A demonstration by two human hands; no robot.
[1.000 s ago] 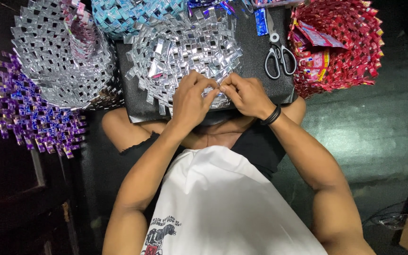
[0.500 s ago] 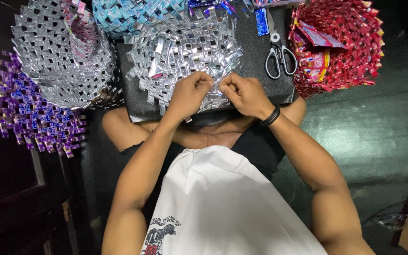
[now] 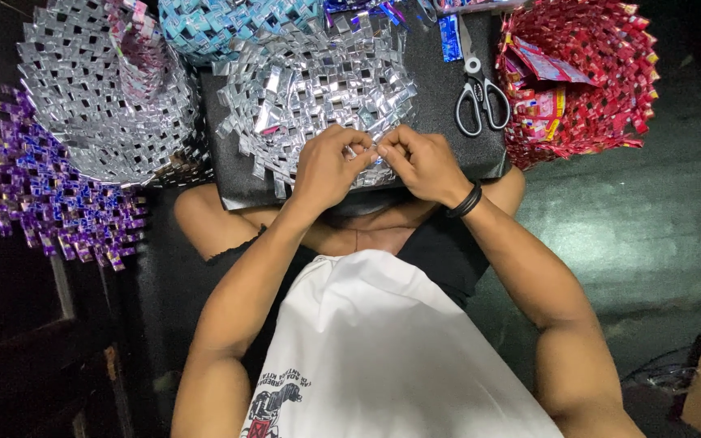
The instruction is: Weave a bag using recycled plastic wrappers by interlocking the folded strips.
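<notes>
Since a second ago both hands remain together at the near edge of the silver woven piece [image 3: 318,85] on the dark board [image 3: 229,182], left hand [image 3: 328,166] and right hand [image 3: 422,162] each pinching a strip there, so weaving continues at one spot.

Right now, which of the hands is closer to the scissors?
Right. The right hand works at the silver woven piece's near edge, just below-left of the scissors; the left hand sits farther left.
</notes>
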